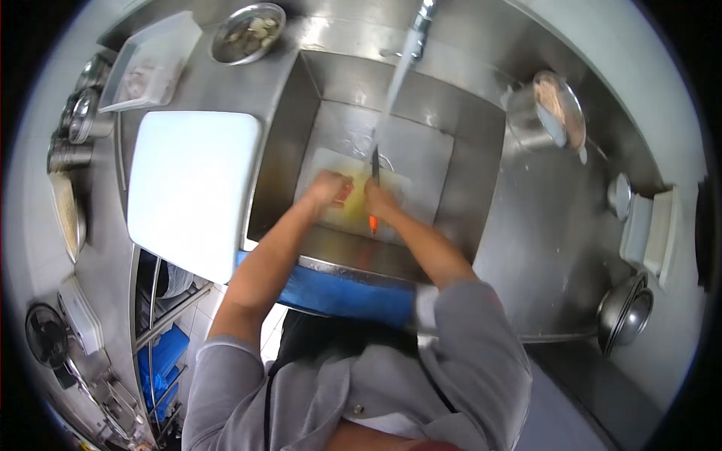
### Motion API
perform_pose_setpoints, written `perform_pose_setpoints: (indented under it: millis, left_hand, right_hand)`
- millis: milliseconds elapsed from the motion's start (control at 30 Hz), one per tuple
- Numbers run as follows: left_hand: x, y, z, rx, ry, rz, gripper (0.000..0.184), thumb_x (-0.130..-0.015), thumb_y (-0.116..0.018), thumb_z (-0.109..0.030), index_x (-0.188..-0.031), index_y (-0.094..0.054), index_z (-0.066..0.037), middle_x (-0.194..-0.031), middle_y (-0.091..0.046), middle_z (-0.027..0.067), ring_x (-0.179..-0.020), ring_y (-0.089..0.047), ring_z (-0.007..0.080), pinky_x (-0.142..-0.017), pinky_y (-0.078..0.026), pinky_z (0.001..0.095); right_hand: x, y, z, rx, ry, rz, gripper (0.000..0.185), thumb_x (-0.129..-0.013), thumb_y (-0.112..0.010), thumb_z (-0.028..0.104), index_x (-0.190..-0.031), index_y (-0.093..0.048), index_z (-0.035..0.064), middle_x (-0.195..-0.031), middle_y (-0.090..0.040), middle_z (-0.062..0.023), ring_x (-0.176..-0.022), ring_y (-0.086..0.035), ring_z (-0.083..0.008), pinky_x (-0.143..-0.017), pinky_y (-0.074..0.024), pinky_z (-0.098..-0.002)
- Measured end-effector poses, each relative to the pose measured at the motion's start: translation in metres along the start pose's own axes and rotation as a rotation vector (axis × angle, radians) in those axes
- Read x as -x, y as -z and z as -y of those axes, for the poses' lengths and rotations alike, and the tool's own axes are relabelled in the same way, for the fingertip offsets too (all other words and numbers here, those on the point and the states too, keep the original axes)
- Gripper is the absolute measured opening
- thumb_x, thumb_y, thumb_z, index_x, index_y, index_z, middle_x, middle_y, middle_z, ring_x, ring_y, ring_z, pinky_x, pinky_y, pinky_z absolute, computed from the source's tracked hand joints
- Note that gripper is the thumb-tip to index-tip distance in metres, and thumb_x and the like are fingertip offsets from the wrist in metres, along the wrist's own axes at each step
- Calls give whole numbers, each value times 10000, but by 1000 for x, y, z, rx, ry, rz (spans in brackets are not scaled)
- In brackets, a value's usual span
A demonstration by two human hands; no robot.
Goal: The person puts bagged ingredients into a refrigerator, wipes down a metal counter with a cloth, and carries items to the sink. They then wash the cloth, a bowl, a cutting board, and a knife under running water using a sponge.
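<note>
Stainless-steel walls of the sink surround both of the person's hands, which work low in the basin over a pale board. Wrapped in the right hand is a knife: its dark, narrow end juts out beyond the fist toward the tap, and its orange end sticks out on the near side, toward the person's body. Close by, to the left of the knife, the left hand has its fingers bent at a reddish piece; blur hides whether they pinch it or merely press on it. Between the two hands, near both, lies a yellowish smear of colour, too blurred to identify. The hands are apart, with only a small gap separating them. Water streams from the tap, its lower end close to the knife's dark tip. Left of the basin, well apart from the hands, a white board rests on the steel counter.
</note>
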State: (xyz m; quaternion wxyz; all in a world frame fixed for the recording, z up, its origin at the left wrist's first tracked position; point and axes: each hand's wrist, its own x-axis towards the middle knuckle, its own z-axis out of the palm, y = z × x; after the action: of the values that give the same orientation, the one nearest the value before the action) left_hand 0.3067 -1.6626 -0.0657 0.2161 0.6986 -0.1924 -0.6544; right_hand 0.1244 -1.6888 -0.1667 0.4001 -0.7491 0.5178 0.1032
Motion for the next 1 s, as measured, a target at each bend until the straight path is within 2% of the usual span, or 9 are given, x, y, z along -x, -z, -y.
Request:
perform_pose_setpoints:
  millis: [67, 167, 300, 433, 533, 633, 767, 900, 1000]
  left_hand:
    - [-8, -14, 6, -40, 75, 34, 271, -962, -548, -320, -975, -630, -63, -837, -644, 60, -740, -609, 167, -668, -530, 364]
    - [17, -36, -13, 297, 132, 171, 315, -961, -491, -363, -1004, -606, -73, -859, -660, 91, -810, -654, 227, -708, -554, 389]
    - [2, -53, -13, 753, 55, 255, 305, -1000, -319, -232, -1103, -584, -122, -1106, -642, 106, -992, -642, 255, -838, -564, 461]
    - [2, -51, -12, 799, 139, 197, 189, -1000, -349, -176, -1097, -459, -56, -939, -583, 141, -883, -620, 332, -792, -562, 513]
    - [26, -51, -17, 795, 23, 170, 176, -999, -379, -177, -1075, -430, -26, -859, -539, 141, -765, -579, 306, -711, -545, 448]
    - [34, -45, -18, 811, 66, 169, 160, -1000, -378, -168, -1097, -419, -48, -848, -518, 125, -700, -537, 260, -662, -526, 409]
    - [40, -37, -17, 558, 92, 118, 172, -1000, -405, -206, -1034, -483, -56, -830, -524, 87, -658, -530, 188, -546, -491, 335]
    - [55, -30, -21, 248, 56, 27, 235, -993, -443, -237, -1062, -543, -36, -753, -518, 55, -552, -492, 129, -449, -435, 274]
    - [91, -28, -33, 42, -34, -68, 268, -989, -451, -236, -1125, -549, -27, -725, -518, 48, -505, -470, 113, -416, -414, 253]
  right_hand:
    - [15, 33, 37, -170, 20, -124, 412, -801, -625, 155, -1181, -492, 70, -993, -663, -246, -978, -647, -407, -818, -509, -494]
    - [48, 73, 81, -250, 16, -265, 382, -792, -646, 196, -1140, -529, 90, -975, -670, -213, -929, -653, -401, -808, -505, -504]
    - [72, 91, 80, -310, 157, -322, 244, -862, -546, 176, -1066, -641, 80, -957, -688, -209, -928, -655, -408, -822, -508, -509]
    - [115, 173, 66, -258, 202, -228, 209, -806, -596, 105, -994, -679, 66, -941, -695, -192, -906, -668, -372, -815, -517, -480]
    - [136, 278, 28, -109, 231, -973, 210, -781, -599, 57, -954, -717, 74, -857, -700, -195, -832, -684, -357, -774, -533, -449]
    - [135, 384, -29, 195, -86, -975, 192, -781, -633, 111, -949, -718, 73, -874, -711, -171, -854, -694, -327, -776, -533, -416]
    - [107, 424, -81, 475, -216, -649, 256, -756, -652, 165, -994, -711, 91, -1007, -696, -181, -942, -674, -352, -833, -524, -434]
    - [92, 431, -107, 419, -135, -804, 279, -741, -650, 171, -1006, -698, 96, -1020, -681, -219, -991, -651, -389, -863, -511, -457]
    - [130, 437, -98, 217, -150, -1107, 327, -727, -710, 179, -1023, -691, 40, -970, -709, -170, -902, -691, -293, -828, -534, -397]
